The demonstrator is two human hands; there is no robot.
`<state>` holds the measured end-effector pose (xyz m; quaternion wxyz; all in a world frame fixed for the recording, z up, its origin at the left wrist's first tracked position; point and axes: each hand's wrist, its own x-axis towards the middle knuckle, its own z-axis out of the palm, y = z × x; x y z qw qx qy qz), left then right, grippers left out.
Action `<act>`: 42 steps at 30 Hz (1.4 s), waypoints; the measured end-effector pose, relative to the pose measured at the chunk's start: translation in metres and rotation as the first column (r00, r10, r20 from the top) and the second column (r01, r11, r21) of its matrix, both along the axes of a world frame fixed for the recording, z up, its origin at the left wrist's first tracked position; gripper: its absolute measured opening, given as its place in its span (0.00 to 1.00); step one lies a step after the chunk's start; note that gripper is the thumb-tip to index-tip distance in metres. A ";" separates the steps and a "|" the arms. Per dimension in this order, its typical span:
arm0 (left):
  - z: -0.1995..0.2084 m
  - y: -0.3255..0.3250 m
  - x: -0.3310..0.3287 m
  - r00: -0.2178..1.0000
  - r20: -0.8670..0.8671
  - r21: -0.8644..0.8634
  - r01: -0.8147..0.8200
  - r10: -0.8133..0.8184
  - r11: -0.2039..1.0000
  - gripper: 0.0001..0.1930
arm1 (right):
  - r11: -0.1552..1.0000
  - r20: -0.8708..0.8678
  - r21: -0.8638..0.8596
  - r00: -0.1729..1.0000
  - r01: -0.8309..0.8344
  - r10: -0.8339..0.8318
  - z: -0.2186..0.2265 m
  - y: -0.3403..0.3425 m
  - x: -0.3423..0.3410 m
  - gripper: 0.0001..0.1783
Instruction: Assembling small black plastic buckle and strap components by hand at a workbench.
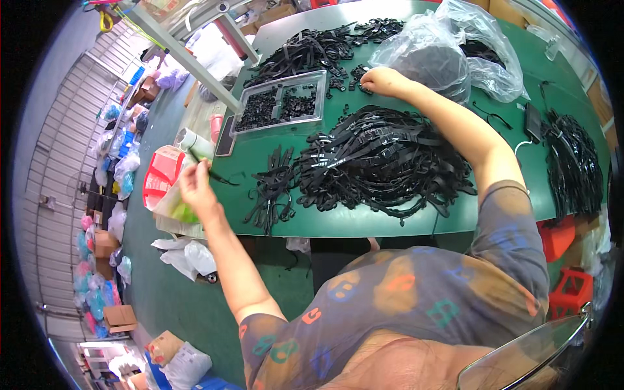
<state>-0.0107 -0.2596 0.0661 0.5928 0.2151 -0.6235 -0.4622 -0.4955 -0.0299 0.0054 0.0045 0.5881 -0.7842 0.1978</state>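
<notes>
At the table's left edge my left hand (198, 187) is closed on a thin black strap (223, 179), whose end trails toward the table. My right hand (383, 81) reaches to the far middle, its fingers drawn together over a small heap of black buckles (357, 73); whatever is in the fingertips is too small to make out. Between the hands stands a clear divided tray (318, 117) with small black parts in both compartments. A big pile of black straps (383, 159) with pale printing lies nearest my body, and a smaller bunch of straps (273, 188) sits beside it.
Clear plastic bags (422, 55) with dark contents stand at the far right of the green table (257, 224). More black straps (575, 162) hang over the right end. A phone (225, 136) and a metal post (188, 62) border the left side; red stools (572, 292) stand lower right.
</notes>
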 end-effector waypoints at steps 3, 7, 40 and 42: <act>0.047 0.046 0.056 0.995 -0.097 -0.018 0.007 -0.008 1.000 0.09 | 0.941 -0.180 0.228 0.961 0.249 -0.210 -0.009 -0.036 0.017 0.20; 0.073 0.082 0.097 0.985 -0.102 -0.052 0.136 -0.141 0.989 0.09 | 0.942 -0.233 0.236 0.955 0.237 -0.182 -0.024 -0.041 0.003 0.19; -0.055 0.256 -0.009 0.695 -0.078 0.471 0.658 -0.715 0.588 0.07 | 0.971 0.973 -0.230 0.023 0.071 0.229 0.042 0.129 0.321 0.17; -0.056 0.255 -0.009 0.705 -0.065 0.475 0.644 -0.706 0.600 0.07 | 0.971 0.975 -0.220 0.006 0.099 0.220 0.040 0.128 0.322 0.17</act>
